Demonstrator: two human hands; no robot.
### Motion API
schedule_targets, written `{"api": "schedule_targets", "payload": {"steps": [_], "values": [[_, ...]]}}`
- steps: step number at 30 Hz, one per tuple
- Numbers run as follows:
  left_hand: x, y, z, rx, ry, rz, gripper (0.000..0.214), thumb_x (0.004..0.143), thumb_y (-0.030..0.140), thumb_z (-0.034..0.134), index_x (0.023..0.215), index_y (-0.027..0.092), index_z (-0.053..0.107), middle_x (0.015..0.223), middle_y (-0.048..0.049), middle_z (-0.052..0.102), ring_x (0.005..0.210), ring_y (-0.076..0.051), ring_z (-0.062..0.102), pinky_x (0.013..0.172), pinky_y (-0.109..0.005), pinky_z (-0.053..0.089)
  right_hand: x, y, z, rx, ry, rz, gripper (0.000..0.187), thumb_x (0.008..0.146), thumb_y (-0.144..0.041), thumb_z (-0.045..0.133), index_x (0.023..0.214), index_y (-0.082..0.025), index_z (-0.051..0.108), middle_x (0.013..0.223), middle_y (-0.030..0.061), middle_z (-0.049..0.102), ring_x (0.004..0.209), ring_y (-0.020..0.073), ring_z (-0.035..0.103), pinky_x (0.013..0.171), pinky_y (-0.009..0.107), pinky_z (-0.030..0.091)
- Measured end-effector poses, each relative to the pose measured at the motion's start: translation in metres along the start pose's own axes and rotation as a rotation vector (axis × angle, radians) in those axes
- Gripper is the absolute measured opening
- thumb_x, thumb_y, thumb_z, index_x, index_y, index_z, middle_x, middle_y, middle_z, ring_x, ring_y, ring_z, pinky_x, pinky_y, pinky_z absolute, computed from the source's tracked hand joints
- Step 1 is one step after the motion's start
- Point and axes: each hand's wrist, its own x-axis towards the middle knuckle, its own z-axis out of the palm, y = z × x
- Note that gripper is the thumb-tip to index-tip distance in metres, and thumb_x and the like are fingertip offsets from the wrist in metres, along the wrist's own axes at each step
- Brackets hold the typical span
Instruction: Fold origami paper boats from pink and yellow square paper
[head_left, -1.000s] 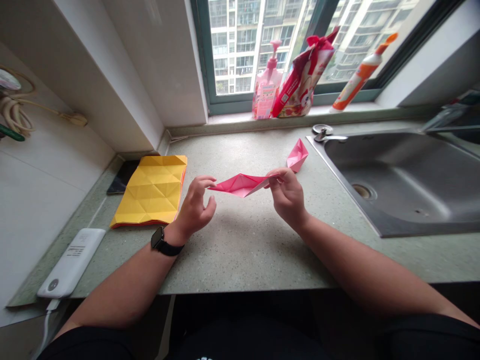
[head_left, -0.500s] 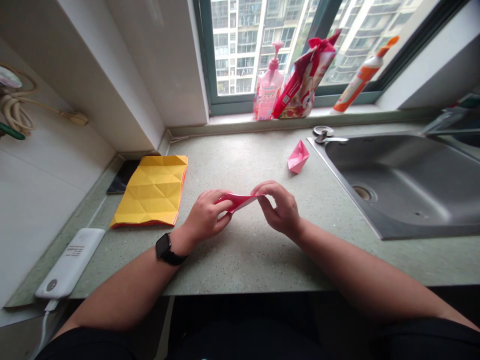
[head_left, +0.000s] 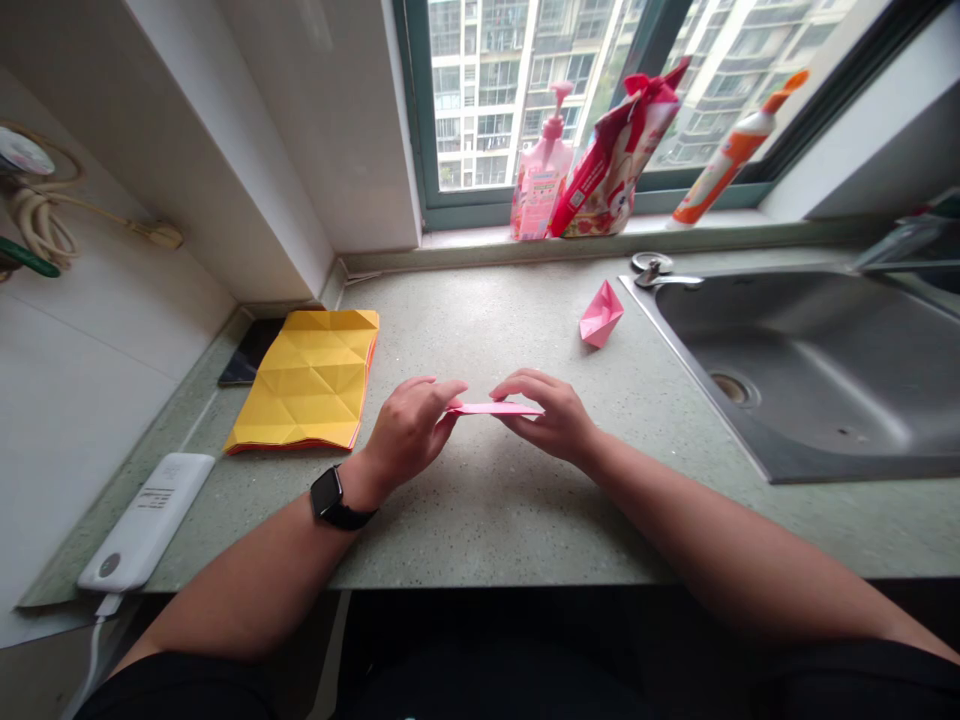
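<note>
A folded piece of pink paper (head_left: 491,409) is held level above the counter, seen nearly edge-on as a thin strip. My left hand (head_left: 411,425) pinches its left end between thumb and fingers. At the other end my right hand (head_left: 546,412) grips the paper, thumb below and fingers above. Beyond my right hand a folded pink paper boat (head_left: 601,315) rests on the counter. To the left of my left hand lies a stack of creased paper sheets (head_left: 307,380), yellow on top with orange and red edges below.
A dark flat phone-like slab (head_left: 251,352) lies partly under the stack. A white power bank (head_left: 147,522) with a cable lies at the counter's left front. The steel sink (head_left: 810,380) is at right. A pink pump bottle (head_left: 541,185), red bag (head_left: 619,160) and orange-white bottle (head_left: 724,165) line the sill.
The pink paper has turned from a slanted, partly opened shape to a flat, level strip. My right fingers have shifted along it, and the view has moved slightly.
</note>
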Motion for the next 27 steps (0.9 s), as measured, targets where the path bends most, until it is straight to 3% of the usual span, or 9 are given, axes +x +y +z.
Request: {"api": "schedule_targets", "payload": {"steps": [6,12,16,19,22,27], "values": [[0.005,0.003,-0.005,0.011,-0.055,0.034,0.006,0.11,0.026,0.066,0.107,0.024,0.071,0.09,-0.0006,0.08,0.082,-0.018,0.073,0.107,-0.044,0.06,-0.001,-0.002,-0.002,-0.046,0.035,-0.087,0.008,0.107,-0.028,0.073,0.103,-0.026,0.08,0.09,0.0037,0.077,0.079,0.0184,0.073,0.071,0.034,0.06],[0.004,0.003,-0.007,-0.01,0.019,0.061,0.007,0.109,0.024,0.069,0.108,0.026,0.076,0.095,-0.0001,0.082,0.086,-0.017,0.072,0.107,-0.044,0.059,-0.002,-0.001,-0.002,-0.097,0.059,-0.142,0.006,0.105,-0.024,0.075,0.103,-0.026,0.081,0.09,0.0028,0.077,0.078,0.0181,0.071,0.069,0.034,0.057],[0.0,-0.002,-0.008,0.01,0.0,0.0,0.01,0.11,0.027,0.069,0.107,0.029,0.078,0.098,0.0004,0.082,0.094,-0.019,0.073,0.111,-0.046,0.058,-0.002,-0.005,-0.004,-0.114,0.107,-0.15,0.009,0.104,-0.024,0.077,0.108,-0.03,0.081,0.095,0.0017,0.076,0.082,0.0181,0.071,0.072,0.035,0.058],[-0.001,-0.006,-0.007,0.017,-0.01,-0.026,0.01,0.109,0.026,0.069,0.106,0.029,0.078,0.1,-0.0001,0.081,0.098,-0.02,0.073,0.11,-0.047,0.057,-0.004,-0.004,-0.005,-0.163,0.07,-0.151,0.011,0.106,-0.026,0.074,0.109,-0.034,0.082,0.097,0.0009,0.076,0.083,0.0184,0.07,0.074,0.036,0.058],[0.0,-0.013,-0.005,0.014,-0.035,-0.017,0.014,0.109,0.022,0.067,0.098,0.026,0.075,0.104,-0.002,0.081,0.099,-0.021,0.072,0.106,-0.046,0.058,-0.006,0.006,-0.004,-0.255,-0.023,-0.093,0.017,0.109,-0.027,0.068,0.11,-0.035,0.083,0.099,0.0019,0.078,0.087,0.0198,0.07,0.076,0.037,0.058],[0.001,-0.02,0.009,0.005,-0.207,-0.086,0.015,0.101,0.01,0.062,0.095,0.021,0.07,0.113,-0.0087,0.079,0.104,-0.025,0.072,0.094,-0.042,0.061,-0.006,0.025,-0.007,-0.331,-0.092,0.095,0.033,0.112,-0.019,0.051,0.126,-0.027,0.08,0.108,0.0075,0.081,0.096,0.0227,0.074,0.084,0.042,0.063]]}}
